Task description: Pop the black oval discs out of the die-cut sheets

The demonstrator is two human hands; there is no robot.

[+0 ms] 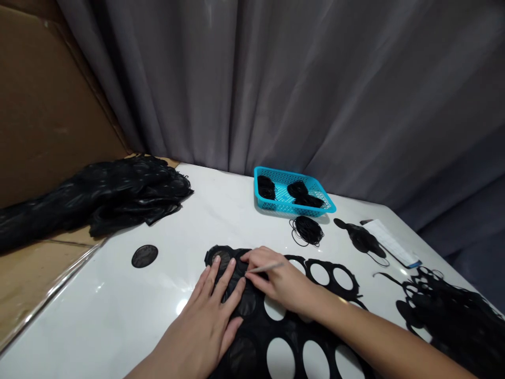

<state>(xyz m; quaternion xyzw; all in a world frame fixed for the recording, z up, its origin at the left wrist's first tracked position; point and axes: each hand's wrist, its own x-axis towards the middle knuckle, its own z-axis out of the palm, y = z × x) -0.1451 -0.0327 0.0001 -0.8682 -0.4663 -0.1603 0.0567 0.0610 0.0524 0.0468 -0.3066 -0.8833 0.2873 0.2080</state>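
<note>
Sheet (294, 327), black and full of round holes, lies in the head view on the near part of the desk (221, 210), between the left edge and the scraps (461, 321) by the right edge. The left hand (209, 310) rests palm down on its left side, fingers spread and holding nothing; the right hand (282, 281) has its fingers pinched around a thin stick (268, 267), tip at the sheet. It looks light, soft and perhaps a little slick, so it would probably slide or ruck up unless pressed flat. The narrow strips between holes seem the weak spots, likely to stretch or tear; the solid outer margin, or the filled rounds under the left hand, should give a safer hold. A loose disc (144, 256) near the desk's left edge looks equally thin, best lifted by its rim.
</note>
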